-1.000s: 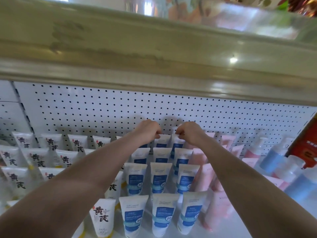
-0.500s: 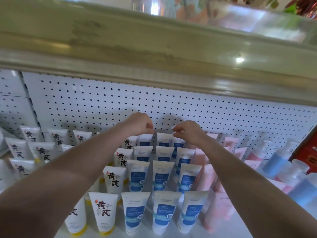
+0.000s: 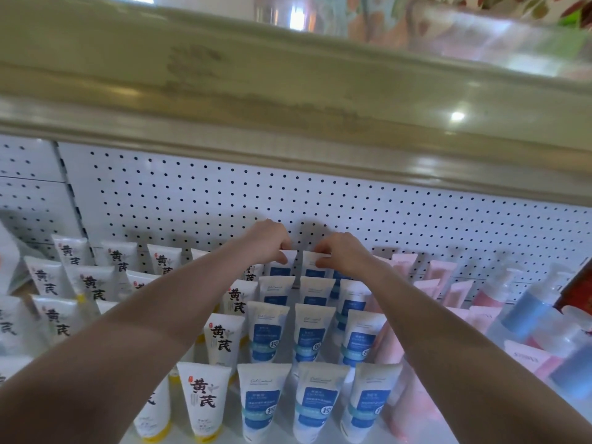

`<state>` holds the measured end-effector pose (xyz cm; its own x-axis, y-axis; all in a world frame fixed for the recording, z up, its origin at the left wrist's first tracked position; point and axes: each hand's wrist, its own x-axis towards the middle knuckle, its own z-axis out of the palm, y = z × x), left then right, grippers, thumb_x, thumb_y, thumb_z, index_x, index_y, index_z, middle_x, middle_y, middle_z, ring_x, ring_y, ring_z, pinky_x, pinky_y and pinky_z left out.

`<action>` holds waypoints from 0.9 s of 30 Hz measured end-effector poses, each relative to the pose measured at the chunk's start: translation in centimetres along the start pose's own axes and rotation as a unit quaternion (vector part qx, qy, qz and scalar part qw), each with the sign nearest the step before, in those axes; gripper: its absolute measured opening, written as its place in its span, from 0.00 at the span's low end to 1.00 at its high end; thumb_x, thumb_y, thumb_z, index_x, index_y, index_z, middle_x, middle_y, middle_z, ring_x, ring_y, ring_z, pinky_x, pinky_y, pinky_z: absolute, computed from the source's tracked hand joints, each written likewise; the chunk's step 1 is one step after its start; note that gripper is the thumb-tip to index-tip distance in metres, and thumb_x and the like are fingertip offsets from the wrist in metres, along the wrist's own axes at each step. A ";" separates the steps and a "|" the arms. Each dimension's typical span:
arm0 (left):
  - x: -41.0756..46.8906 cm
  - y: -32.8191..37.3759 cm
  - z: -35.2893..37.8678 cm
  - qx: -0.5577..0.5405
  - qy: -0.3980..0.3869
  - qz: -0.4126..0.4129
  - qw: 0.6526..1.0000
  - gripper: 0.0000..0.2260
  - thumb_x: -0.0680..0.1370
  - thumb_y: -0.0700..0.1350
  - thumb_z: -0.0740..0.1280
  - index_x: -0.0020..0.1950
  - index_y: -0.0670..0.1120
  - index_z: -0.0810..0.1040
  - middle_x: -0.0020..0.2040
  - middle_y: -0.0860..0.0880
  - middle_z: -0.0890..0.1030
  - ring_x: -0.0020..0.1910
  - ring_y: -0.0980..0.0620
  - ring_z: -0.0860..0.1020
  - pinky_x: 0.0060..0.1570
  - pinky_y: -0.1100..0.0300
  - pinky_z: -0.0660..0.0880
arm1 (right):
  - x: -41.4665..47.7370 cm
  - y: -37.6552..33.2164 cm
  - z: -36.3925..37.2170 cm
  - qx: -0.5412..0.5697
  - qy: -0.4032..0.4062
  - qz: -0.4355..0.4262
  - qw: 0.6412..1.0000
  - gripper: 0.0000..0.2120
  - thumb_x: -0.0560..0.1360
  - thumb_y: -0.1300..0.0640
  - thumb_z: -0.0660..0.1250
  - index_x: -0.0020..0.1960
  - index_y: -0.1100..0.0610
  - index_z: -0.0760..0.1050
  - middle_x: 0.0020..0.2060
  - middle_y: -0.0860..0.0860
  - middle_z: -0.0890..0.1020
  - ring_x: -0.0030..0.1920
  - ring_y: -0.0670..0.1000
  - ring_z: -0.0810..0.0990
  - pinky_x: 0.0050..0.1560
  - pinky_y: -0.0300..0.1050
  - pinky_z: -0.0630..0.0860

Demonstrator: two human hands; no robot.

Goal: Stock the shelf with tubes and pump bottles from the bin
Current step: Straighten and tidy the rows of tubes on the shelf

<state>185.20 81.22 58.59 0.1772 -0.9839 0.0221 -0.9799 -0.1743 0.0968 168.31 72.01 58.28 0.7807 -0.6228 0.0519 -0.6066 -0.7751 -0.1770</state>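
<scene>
Both arms reach to the back row of the shelf. My left hand (image 3: 269,240) pinches the top edge of a white tube with a blue label (image 3: 282,264) standing against the pegboard. My right hand (image 3: 339,253) pinches the top edge of the neighbouring blue-label tube (image 3: 312,262). Rows of the same blue-label tubes (image 3: 312,333) stand cap-down in front of them. The bin is out of view.
White tubes with black characters and yellow caps (image 3: 205,397) fill the left of the shelf. Pink tubes (image 3: 458,290) and blue and pink pump bottles (image 3: 528,309) stand to the right. A white pegboard (image 3: 192,200) backs the shelf; a beige shelf edge (image 3: 288,100) overhangs it.
Half a second ago both hands hovered just above the back-row tubes with fingers curled; now they have come down and pinch the tube tops. The camera has shifted slightly right.
</scene>
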 end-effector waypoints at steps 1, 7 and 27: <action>0.1 0.0 0.1 -0.001 0.000 -0.001 1.000 0.10 0.75 0.50 0.71 0.50 0.44 0.82 0.49 0.47 0.83 0.47 0.48 0.79 0.47 0.56 0.74 | 0.0 0.1 0.0 0.002 0.000 -0.001 1.000 0.11 0.75 0.55 0.69 0.57 0.52 0.81 0.52 0.51 0.82 0.52 0.52 0.78 0.52 0.45 0.74; 0.0 0.4 -0.1 -0.009 -0.005 0.011 1.000 0.09 0.75 0.48 0.71 0.53 0.46 0.82 0.47 0.48 0.82 0.44 0.49 0.77 0.42 0.59 0.71 | -0.1 0.0 0.0 0.011 0.001 0.004 1.000 0.09 0.75 0.55 0.70 0.55 0.52 0.82 0.50 0.50 0.82 0.51 0.51 0.78 0.53 0.45 0.74; -0.9 -0.5 -0.2 -0.007 0.015 0.038 0.999 0.12 0.75 0.50 0.71 0.57 0.49 0.81 0.51 0.52 0.82 0.49 0.51 0.78 0.48 0.59 0.72 | -1.0 -0.3 -1.0 0.096 0.022 0.011 0.995 0.09 0.77 0.55 0.68 0.55 0.51 0.83 0.52 0.47 0.84 0.54 0.48 0.79 0.58 0.44 0.74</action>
<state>185.51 82.17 58.71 0.1045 -0.9928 0.0591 -0.9894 -0.0978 0.1078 167.61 72.79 59.23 0.7577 -0.6466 0.0889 -0.5797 -0.7293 -0.3634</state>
